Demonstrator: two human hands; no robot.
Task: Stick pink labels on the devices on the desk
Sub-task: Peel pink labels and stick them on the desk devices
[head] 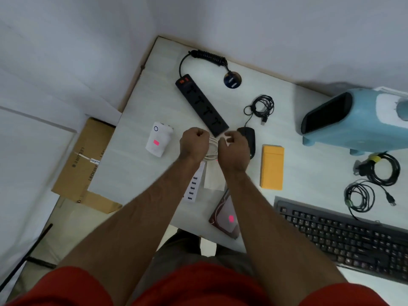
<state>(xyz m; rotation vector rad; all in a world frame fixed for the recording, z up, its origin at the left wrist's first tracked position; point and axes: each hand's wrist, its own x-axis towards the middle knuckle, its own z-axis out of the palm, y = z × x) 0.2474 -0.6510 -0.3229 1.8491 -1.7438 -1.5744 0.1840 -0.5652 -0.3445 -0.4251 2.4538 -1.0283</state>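
Hovering mid-desk (136,102): left hand (194,143) fisted, contents unclear; right hand (234,149) pinching small white piece. Pink labels (156,142) sitting on white device (159,140) and hard drive (227,217).

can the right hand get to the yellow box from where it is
Probably yes. The right hand is just left of the yellow box, with only the black mouse close by and bare desk between them.
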